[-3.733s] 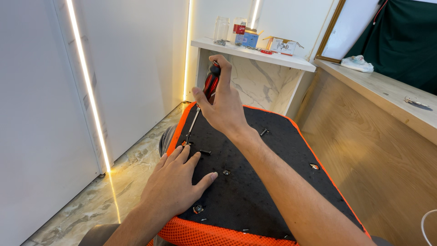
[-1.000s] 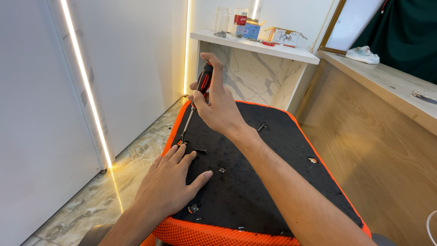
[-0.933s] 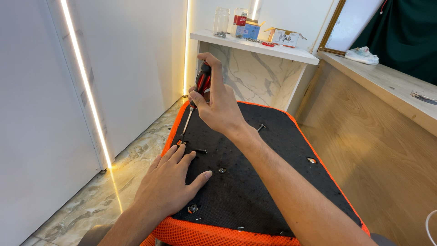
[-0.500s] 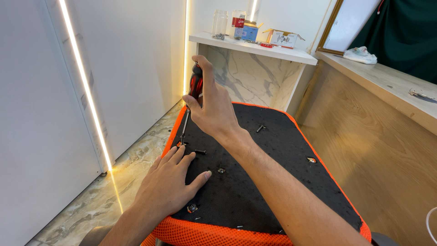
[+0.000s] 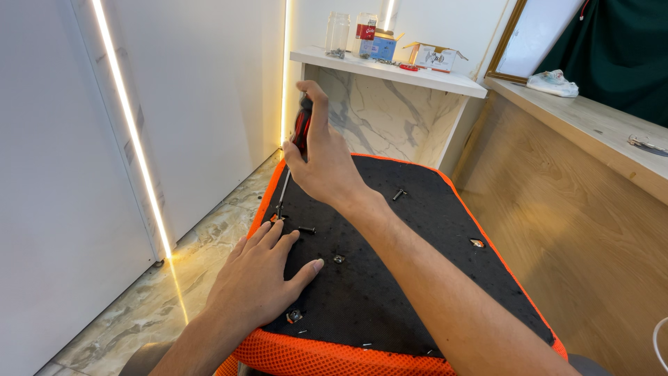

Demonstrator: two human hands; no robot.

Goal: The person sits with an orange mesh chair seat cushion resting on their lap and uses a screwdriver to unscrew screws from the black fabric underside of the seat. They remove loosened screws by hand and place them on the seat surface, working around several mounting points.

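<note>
Centre frame: our right hand point(image 5: 321, 167) grips the screwdriver point(image 5: 298, 143) — keep it upright on the screw point(image 5: 276, 218); left hand point(image 5: 259, 282) flat, steadying the seat base point(image 5: 417, 278).

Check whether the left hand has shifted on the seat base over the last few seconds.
No. The left hand lies flat at the same spot on the black seat base, fingertips beside the same loose screw.

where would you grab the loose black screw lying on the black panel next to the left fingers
Pinch the loose black screw across its shank from straight above. It lies flat on the black panel, so there is no gap to get under it. The left hand sits beside it, so coming from the far side looks clearer.
</note>
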